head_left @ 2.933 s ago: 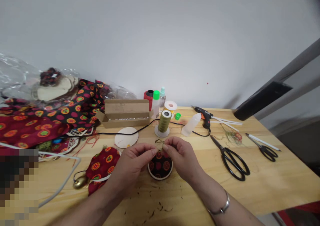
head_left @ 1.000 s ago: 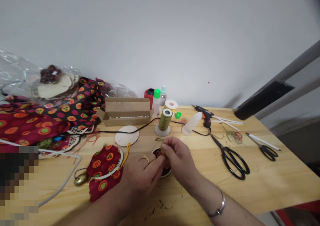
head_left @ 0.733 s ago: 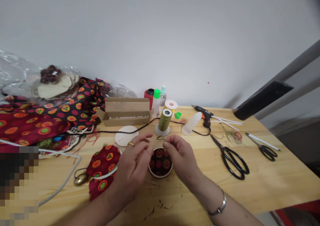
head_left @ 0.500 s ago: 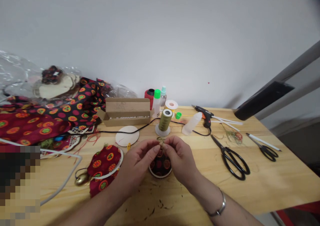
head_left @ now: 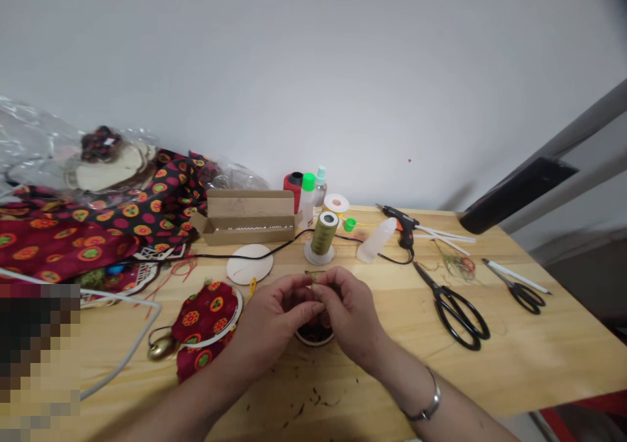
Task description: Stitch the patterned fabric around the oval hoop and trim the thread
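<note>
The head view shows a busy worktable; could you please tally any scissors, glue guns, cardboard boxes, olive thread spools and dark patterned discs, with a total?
Scissors: 2
Glue gun: 1
Cardboard box: 1
Olive thread spool: 1
Dark patterned disc: 1
Total: 6

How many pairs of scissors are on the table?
2. The larger pair lies right of the right hand; the smaller pair lies farther right, beside a white stick. More might hide under the fabric.
</note>
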The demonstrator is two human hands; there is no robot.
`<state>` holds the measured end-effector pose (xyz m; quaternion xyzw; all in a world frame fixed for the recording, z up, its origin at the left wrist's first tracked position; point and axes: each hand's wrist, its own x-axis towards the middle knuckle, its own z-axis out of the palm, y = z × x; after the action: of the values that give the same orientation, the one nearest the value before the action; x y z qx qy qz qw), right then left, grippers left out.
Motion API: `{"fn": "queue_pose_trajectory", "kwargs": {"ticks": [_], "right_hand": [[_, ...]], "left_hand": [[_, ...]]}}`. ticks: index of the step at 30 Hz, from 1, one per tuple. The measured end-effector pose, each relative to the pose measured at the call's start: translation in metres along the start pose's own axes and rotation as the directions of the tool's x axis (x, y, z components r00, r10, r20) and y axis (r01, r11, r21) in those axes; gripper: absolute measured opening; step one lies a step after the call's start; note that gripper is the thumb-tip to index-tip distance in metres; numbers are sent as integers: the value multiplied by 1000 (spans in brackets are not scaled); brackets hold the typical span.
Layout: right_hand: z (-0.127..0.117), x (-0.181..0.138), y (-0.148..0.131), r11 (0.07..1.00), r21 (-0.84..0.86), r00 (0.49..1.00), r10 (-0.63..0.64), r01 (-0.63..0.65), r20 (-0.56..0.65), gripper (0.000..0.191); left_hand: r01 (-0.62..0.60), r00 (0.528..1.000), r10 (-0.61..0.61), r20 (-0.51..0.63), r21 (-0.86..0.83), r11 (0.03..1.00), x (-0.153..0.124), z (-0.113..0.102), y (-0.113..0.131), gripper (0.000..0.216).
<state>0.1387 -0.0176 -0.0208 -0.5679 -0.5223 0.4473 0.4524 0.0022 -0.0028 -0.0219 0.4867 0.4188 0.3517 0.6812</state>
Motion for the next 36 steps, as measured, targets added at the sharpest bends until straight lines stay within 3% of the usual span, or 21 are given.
{"fn": "queue_pose_trajectory", "kwargs": {"ticks": [14, 22, 30, 36], "right_hand": [[-6, 7, -3, 997, 64, 997, 41, -45, 66, 7], [-5, 8, -4, 977, 141, 982, 147, -163, 117, 7], [-6, 7, -8, 994, 61, 993, 85, -90, 85, 5], [-8, 8, -3, 1000, -1, 998, 12, -12, 64, 5]], "left_hand": [[-6, 1000, 7, -8, 79, 997, 3, -4, 5, 35], [-16, 1000, 17, -8, 114, 993, 2, -7, 1, 32], [17, 997, -2, -79, 188, 982, -1, -1, 14, 16], [-38, 993, 65, -96, 255, 966, -1, -2, 11, 12]]}}
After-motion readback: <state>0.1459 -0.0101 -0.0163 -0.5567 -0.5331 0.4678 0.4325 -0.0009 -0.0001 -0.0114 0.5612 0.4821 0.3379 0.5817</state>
